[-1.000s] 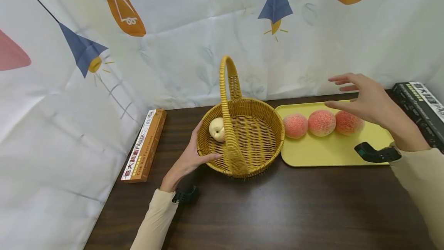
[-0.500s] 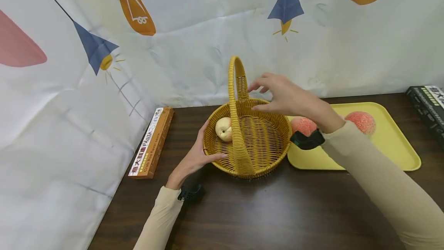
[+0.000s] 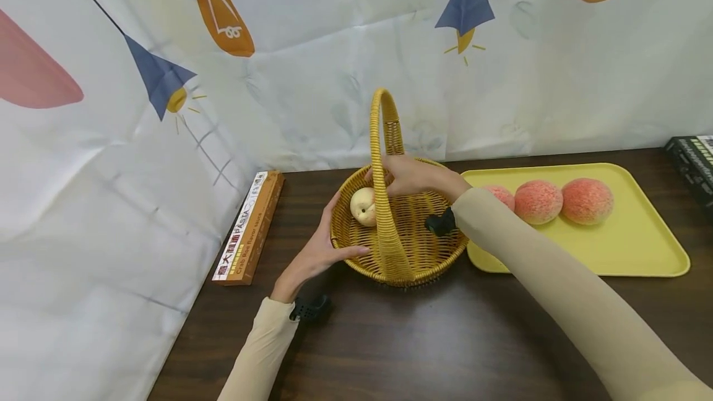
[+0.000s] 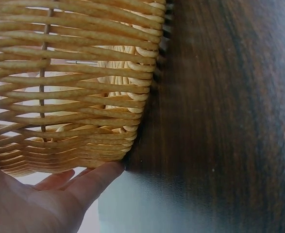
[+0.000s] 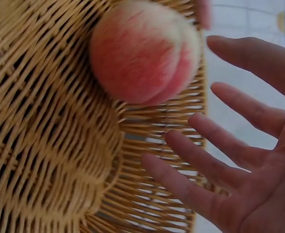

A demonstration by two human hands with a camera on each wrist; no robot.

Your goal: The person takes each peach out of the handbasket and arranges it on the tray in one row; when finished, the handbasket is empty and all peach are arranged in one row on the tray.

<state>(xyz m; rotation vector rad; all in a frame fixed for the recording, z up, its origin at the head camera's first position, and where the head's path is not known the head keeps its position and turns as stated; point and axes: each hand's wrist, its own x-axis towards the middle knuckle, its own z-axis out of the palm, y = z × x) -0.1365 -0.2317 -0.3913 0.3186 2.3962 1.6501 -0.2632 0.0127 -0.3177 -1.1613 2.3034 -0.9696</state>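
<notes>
A yellow wicker basket (image 3: 394,255) with an arched handle stands on the dark table. Inside, at its left, lies a peach (image 3: 362,207), pale on top in the head view and red-blushed in the right wrist view. My left hand (image 3: 316,251) holds the basket's left side, thumb at the near rim and fingers around the outside. My right hand (image 3: 411,176) reaches over the basket behind the handle, which partly hides the fingertips. In the right wrist view its fingers (image 5: 191,155) are spread beside the peach, a gap between them, holding nothing.
Right of the basket lies a yellow tray (image 3: 635,246) bearing three peaches, among them a red one (image 3: 587,201); the sleeve partly covers another. An orange pasta box (image 3: 253,228) is at the left, a black box (image 3: 693,166) at the far right. A printed curtain (image 3: 312,79) hangs behind.
My right hand has swept left from above the tray and come down into the basket near the peach. My left hand stays on the basket. The head view has shifted slightly.
</notes>
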